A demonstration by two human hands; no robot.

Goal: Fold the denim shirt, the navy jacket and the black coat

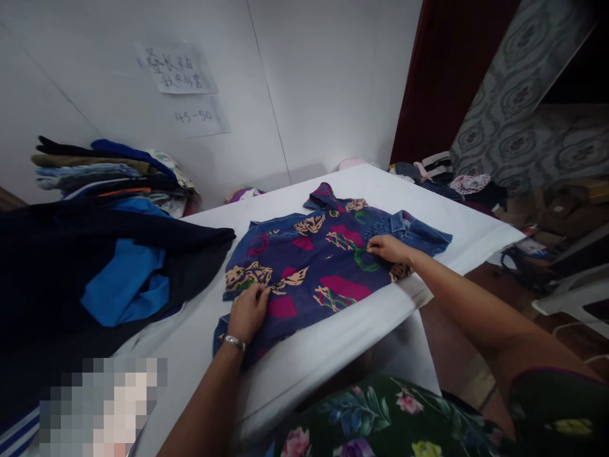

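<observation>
A patterned denim jacket (309,254) lies spread on the white table, its collar end pointing away from me. Purple cloth with magenta, green and tan prints covers its broad middle, and blue denim shows at the sides and at one sleeve on the right. My left hand (250,311), with a metal band on the wrist, pinches the cloth near the left side. On the right, the fingertips of my right hand (390,247) are closed on the same jacket by a green ring print. Part of the near edge is hidden by my left forearm.
Dark clothes and a bright blue garment (126,282) are heaped on the left, before a stack of folded clothes (114,171). Paper signs (178,70) hang on the white wall. More clothes (442,174) lie beyond the table (495,238); a white stool (571,304) stands at right.
</observation>
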